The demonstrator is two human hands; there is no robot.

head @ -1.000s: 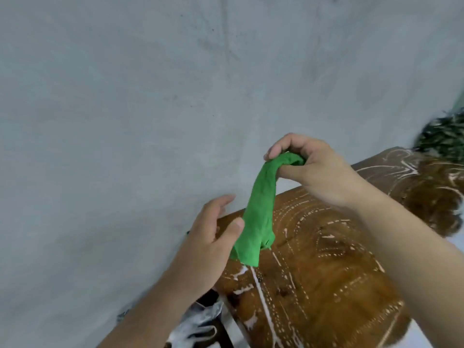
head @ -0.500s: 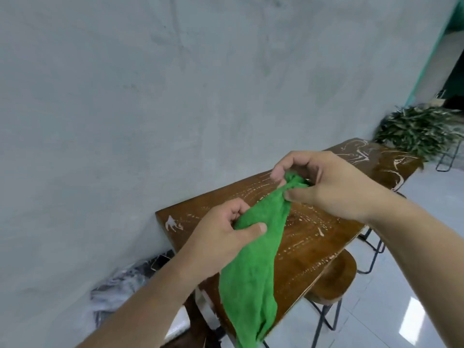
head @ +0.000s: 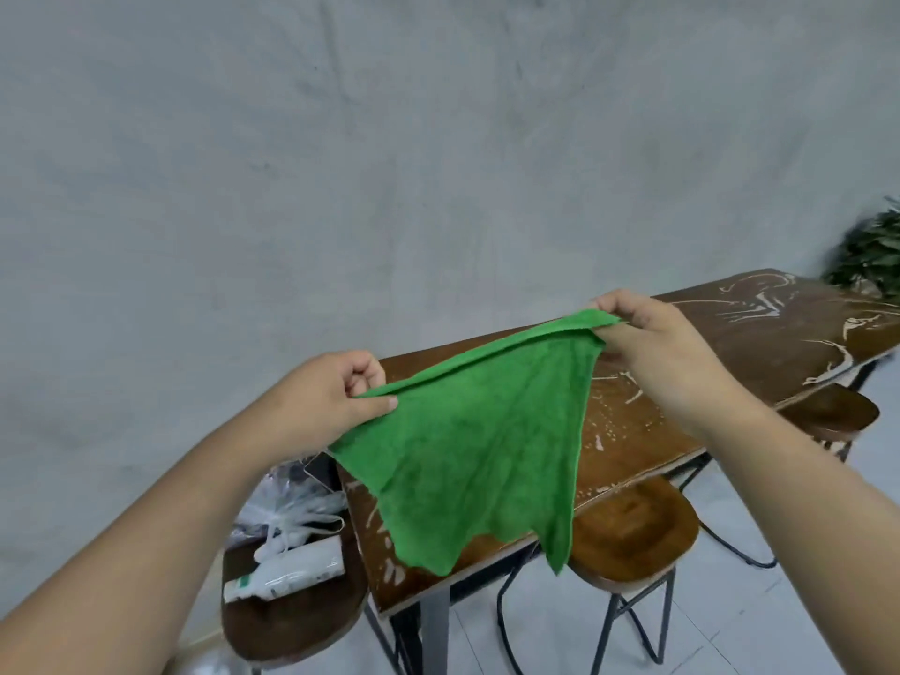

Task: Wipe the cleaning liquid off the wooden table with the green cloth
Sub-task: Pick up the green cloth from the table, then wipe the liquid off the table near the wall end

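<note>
Holding the green cloth spread above the streaked surface

Both hands grasp the green cloth (head: 477,445) by its upper edge and hold it open in the air. The left hand (head: 331,397) pinches one corner between thumb and curled fingers (head: 363,370); the right hand (head: 652,338), higher and farther off, grips the opposite corner with its fingers (head: 611,304) folded over the hem. Between them the edge runs taut, rising from left to right, and the rest hangs as a loose sheet whose lower points drop past the near edge of the wooden surface (head: 759,353). Whether any fabric touches the wood cannot be told; it looks to hang clear, in front of the near left end.

White streaks and specks of cleaning liquid (head: 628,389) lie on the wood just beside and below the right hand, with more toward the far right end. The surface's long axis runs from near left to far right, roughly along the stretched edge, so most of the wet wood lies to the cloth's right and beyond. The right hand is nearer that stretch. Wiping looks not yet begun; the next move probably calls for lowering the cloth flat and sweeping rightward.
</note>
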